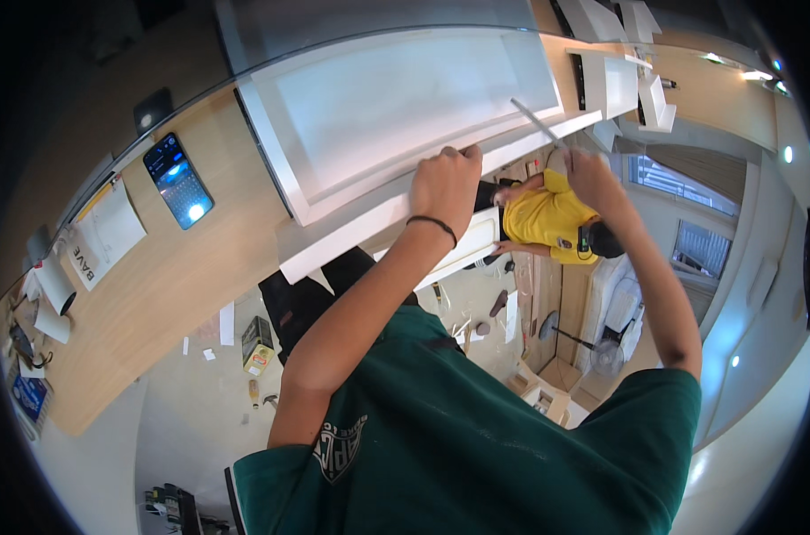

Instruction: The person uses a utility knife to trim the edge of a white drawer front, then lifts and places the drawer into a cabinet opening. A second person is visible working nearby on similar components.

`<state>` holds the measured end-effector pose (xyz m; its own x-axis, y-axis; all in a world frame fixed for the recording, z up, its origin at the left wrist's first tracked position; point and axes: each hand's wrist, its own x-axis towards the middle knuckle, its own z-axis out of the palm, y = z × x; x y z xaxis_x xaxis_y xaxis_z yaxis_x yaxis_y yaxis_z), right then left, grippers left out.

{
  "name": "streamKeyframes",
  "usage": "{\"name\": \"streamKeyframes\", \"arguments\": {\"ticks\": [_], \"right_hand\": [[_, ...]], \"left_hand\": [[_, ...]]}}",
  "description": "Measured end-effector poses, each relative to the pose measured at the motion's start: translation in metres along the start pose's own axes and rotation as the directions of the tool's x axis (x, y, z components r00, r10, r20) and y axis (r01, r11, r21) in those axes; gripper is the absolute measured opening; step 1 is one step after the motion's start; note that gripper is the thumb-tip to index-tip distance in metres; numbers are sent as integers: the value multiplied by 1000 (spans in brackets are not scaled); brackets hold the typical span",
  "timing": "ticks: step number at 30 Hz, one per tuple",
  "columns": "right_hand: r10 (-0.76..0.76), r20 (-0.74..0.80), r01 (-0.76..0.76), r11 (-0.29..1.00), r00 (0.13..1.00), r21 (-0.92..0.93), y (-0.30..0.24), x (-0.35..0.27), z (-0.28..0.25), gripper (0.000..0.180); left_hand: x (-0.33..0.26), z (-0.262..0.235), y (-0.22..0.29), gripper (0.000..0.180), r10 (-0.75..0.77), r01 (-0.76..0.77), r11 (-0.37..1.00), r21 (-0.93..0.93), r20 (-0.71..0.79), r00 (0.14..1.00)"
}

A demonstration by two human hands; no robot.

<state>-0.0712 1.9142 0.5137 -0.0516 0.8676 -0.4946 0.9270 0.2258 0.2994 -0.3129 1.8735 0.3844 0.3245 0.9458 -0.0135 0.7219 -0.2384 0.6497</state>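
A shallow white drawer [414, 85] lies across the pale wooden desktop in front of me, its long white front board [360, 218] facing my body. My left hand [447, 185] is closed over the top edge of that board, near its middle, with a dark band on the wrist. Raised above the board's right end, my right hand [592, 181] is closed around a thin, straight grey strip [537, 122]. The strip slants up and left over the drawer's corner. Its exact kind cannot be made out, and my fist hides its lower end.
A lit phone [178, 181] and papers [111, 234] lie on the desktop [191, 276] to the left. White bracket-like pieces [610, 85] stand at the far right. A person in a yellow shirt [552, 218] handles a white panel [458, 250]. On the floor are a box [258, 346], a hammer [271, 400] and scraps.
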Motion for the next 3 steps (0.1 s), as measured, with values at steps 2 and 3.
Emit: {"name": "streamKeyframes", "arguments": {"ticks": [2,3], "right_hand": [[8,-39,-9,999,999,-44,5,3,-6,35],[-15,-110,8,998,994,-63,1,-17,-3,32]], "left_hand": [[2,-4,1,20,-7,6,1000,14,87,996],[5,-5,2,21,-24,24,1000,8,119,993]]}}
